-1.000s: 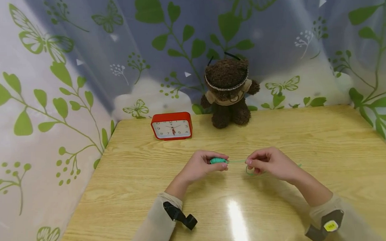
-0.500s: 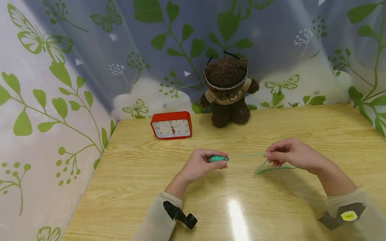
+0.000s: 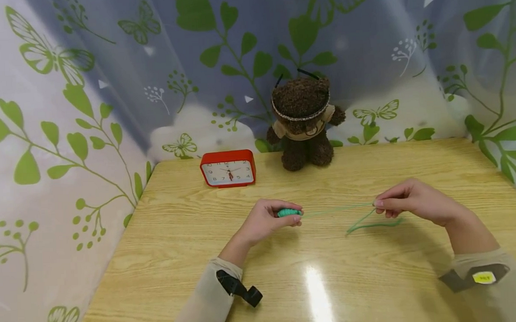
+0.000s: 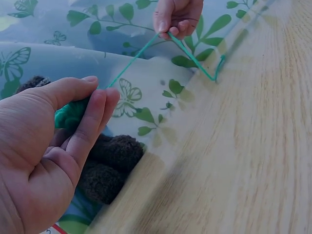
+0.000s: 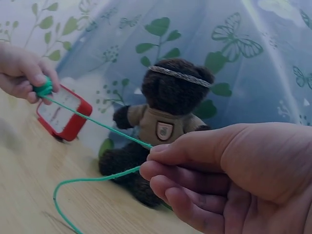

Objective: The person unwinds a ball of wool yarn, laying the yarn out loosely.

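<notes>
In the head view my left hand (image 3: pixel 270 222) holds a small wound bundle of green string (image 3: pixel 288 212) between thumb and fingers, above the table. A thin green strand (image 3: pixel 336 209) runs from the bundle across to my right hand (image 3: pixel 417 203). The right thumb and forefinger pinch that strand, as the right wrist view also shows. Past the pinch, the loose end (image 5: pixel 97 178) hangs down and bends back toward the tabletop. In the left wrist view the bundle (image 4: pixel 72 116) is partly hidden behind the fingers.
A red alarm clock (image 3: pixel 228 169) stands at the back left of the wooden table (image 3: pixel 180 249). Right of it sits a brown teddy bear (image 3: pixel 305 121) against a leaf-patterned curtain (image 3: pixel 365 48).
My right hand has moved right, away from the left, and the strand between them has grown longer. The left hand has stayed almost in place with the bundle.
</notes>
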`<state>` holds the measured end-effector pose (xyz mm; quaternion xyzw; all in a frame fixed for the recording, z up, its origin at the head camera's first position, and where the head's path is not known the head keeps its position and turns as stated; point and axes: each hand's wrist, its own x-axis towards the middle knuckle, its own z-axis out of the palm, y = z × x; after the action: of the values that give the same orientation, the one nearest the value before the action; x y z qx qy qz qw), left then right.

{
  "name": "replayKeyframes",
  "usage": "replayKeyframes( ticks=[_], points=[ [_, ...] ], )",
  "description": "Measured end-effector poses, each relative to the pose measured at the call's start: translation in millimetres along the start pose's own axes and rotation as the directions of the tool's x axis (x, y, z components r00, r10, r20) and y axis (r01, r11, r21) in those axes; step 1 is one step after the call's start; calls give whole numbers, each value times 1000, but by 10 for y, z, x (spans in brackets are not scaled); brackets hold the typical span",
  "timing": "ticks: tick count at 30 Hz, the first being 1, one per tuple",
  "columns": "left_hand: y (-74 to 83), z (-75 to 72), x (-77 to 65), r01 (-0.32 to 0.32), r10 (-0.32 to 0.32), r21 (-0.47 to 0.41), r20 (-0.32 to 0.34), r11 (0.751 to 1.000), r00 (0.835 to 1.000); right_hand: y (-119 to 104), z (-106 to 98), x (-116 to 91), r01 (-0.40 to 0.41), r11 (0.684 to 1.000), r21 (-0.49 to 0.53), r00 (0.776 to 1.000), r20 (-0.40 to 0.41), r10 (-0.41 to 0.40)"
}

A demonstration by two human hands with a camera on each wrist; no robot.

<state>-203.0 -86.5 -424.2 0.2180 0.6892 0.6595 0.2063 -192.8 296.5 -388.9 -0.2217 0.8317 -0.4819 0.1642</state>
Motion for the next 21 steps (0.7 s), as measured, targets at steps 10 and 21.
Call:
replayKeyframes(
  ticks=[10,21],
  points=[
    [10,-24,-6,14,-14,12,1,1000,1000,199,-147,-91,86,996,11,996,7,-86],
    [31,-27,-15,17,-17,12,-5,1000,1000,368,-306,-212,-11,999,-53,997,-71,7]
  ],
)
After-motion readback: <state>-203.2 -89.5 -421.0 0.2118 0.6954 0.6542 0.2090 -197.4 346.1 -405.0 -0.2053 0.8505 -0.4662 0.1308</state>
